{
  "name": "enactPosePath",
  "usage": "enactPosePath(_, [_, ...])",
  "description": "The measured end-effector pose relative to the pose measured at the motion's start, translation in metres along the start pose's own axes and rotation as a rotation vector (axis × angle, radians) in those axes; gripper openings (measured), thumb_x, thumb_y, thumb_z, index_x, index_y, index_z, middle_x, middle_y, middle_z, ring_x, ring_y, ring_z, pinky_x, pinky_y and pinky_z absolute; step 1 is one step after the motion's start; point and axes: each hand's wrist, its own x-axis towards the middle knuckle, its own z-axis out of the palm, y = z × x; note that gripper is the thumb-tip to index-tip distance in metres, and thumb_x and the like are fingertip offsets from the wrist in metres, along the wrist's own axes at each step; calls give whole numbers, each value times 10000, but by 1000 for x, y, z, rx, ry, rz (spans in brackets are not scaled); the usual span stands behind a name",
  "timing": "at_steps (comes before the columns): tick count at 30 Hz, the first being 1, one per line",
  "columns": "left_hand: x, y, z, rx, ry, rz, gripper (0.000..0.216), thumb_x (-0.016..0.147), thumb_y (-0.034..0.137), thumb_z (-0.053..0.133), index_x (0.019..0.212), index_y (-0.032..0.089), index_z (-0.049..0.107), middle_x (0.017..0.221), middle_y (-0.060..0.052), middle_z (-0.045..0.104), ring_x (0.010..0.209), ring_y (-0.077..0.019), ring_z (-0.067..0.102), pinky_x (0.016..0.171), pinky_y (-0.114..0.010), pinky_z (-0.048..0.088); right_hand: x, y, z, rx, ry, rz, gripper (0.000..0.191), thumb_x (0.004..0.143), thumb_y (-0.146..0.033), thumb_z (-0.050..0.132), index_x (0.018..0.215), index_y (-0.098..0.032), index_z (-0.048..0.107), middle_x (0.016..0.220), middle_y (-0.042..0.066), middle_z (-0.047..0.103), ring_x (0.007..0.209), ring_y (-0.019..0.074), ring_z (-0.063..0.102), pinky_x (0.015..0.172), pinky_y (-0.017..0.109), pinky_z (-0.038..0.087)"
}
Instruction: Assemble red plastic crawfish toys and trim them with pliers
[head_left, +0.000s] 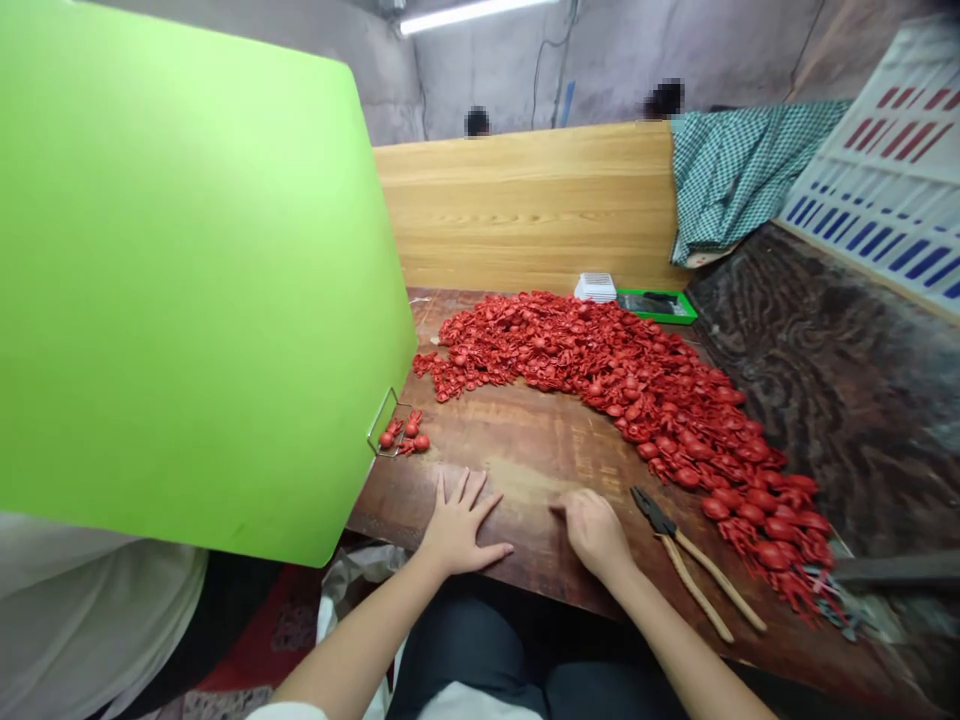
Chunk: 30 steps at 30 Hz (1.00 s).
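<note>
My left hand lies flat on the brown wooden table near its front edge, fingers spread, holding nothing. My right hand rests beside it with fingers curled down onto the tabletop; nothing shows in it. Just right of that hand lies a pair of pliers with pale handles. A long heap of small red plastic parts curves from the table's middle to the right front. A few loose red parts lie by a metal clip at the left.
A large green panel fills the left. A wooden partition closes the back, with two other people's heads above it. A white box and green tray stand at the back; checked cloth hangs right.
</note>
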Motion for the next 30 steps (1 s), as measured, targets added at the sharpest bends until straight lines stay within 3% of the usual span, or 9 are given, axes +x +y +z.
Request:
enactPosePath(3, [-2, -1, -2, -23, -3, -4, 909, 832, 815, 645, 1595, 344, 492, 1766, -117, 310, 1634, -464, 213, 1247, -823, 4, 89, -24, 22, -4, -64, -27, 452, 1086, -333, 384, 988, -181, 799, 980, 125, 787, 990, 249, 702, 948, 367, 516])
enactPosePath(5, [-2, -2, -2, -41, 2, -6, 909, 832, 818, 642, 1590, 337, 498, 1765, -115, 316, 1634, -460, 216, 1250, -821, 7, 154, -39, 38, -13, -78, -19, 316, 1032, -344, 548, 1223, -190, 747, 1229, 132, 754, 1156, 261, 664, 1021, 365, 502])
enactPosePath(7, [-2, -3, -2, -59, 11, -7, 908, 823, 807, 665, 1578, 326, 516, 1757, -119, 335, 1631, -464, 222, 1249, -824, 2, 210, -52, 52, -32, -64, 26, 471, 988, -338, 653, 1440, -208, 619, 1488, 166, 613, 1316, 313, 584, 1069, 437, 501])
enactPosePath(9, [-3, -5, -3, -78, 26, -5, 896, 811, 776, 708, 1563, 320, 536, 1743, -124, 365, 1624, -469, 243, 1247, -830, 10, 249, -63, 63, -43, -52, 60, 523, 985, -367, 693, 1477, -239, 572, 1586, 144, 514, 1376, 343, 544, 1086, 530, 509])
enactPosePath(12, [-5, -6, -4, -108, 65, -2, 821, 830, 698, 743, 1538, 323, 563, 1718, -123, 414, 1608, -459, 295, 1246, -837, 57, 273, -75, 77, -30, -8, 83, 438, 1010, -383, 690, 1413, -231, 611, 1532, 120, 557, 1344, 323, 583, 1094, 569, 525])
enactPosePath(19, [-8, -15, 9, -252, 253, -34, 612, 885, 452, 760, 1463, 312, 614, 1634, -109, 538, 1549, -372, 444, 1308, -742, 115, 223, -70, 89, 178, 121, 6, 297, 1027, -387, 670, 1237, -177, 688, 1328, 102, 690, 1221, 272, 665, 1070, 528, 544])
enactPosePath(24, [-2, -33, 26, -429, 493, -183, 632, 989, 320, 576, 1585, 172, 427, 1667, -236, 441, 1475, -338, 548, 1208, -616, 456, 122, -81, 74, 411, 95, -123, 278, 1044, -410, 590, 1015, -190, 759, 997, 116, 802, 942, 250, 752, 912, 436, 610])
enactPosePath(27, [2, -41, 31, -534, 491, -137, 522, 936, 277, 624, 1454, 222, 591, 1520, -165, 636, 1348, -313, 666, 1220, -604, 449, 59, -97, 64, 524, 40, -166, 275, 1021, -467, 626, 995, -235, 771, 950, 86, 825, 888, 239, 781, 849, 393, 637])
enactPosePath(30, [3, -43, 31, -634, 442, -96, 323, 940, 311, 637, 1246, 254, 724, 1286, -101, 789, 1241, -300, 732, 1226, -600, 442, 35, -102, 55, 574, -11, -105, 315, 1040, -480, 595, 1207, -246, 723, 971, 66, 830, 823, 210, 792, 780, 347, 652])
